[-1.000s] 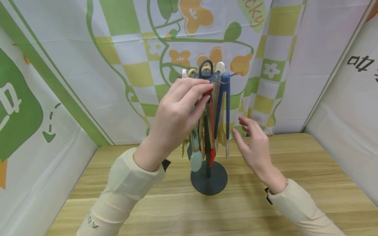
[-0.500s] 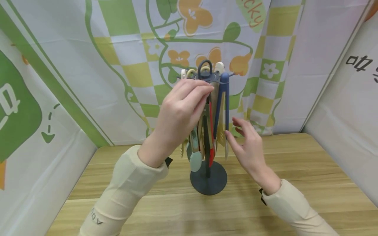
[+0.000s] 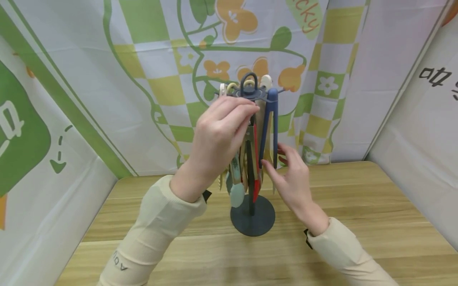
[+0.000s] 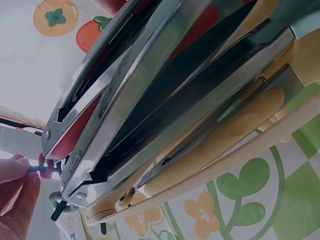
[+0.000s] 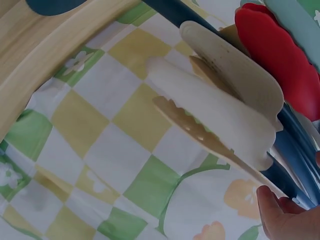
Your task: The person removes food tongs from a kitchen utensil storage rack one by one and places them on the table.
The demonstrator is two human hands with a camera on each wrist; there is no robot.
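Head view, stand as clock centre: a wood-grain table point(image 3: 375, 198) is spreading beneath your work; a checked green-and-yellow cloth point(image 3: 154, 24) is hanging behind at 12 o'clock, with white panels point(image 3: 411, 151) flanking at 9 and 3. A dark utensil stand point(image 3: 253, 218) is standing upright on the table, bearing mint tongs point(image 3: 237, 194) with tips at 7 o'clock, red tongs point(image 3: 257, 190) at 6 and blue tongs point(image 3: 275, 131) at 1. Your left hand point(image 3: 216, 133), at 10 o'clock, is pinching one of the stand's prongs, best seen from the left wrist. Your right hand point(image 3: 295, 178), at 4, is bracketing the blue tongs' lower part, which is hanging between thumb and fingers at that hand's 10 o'clock; whether they are gripping, I cannot tell.
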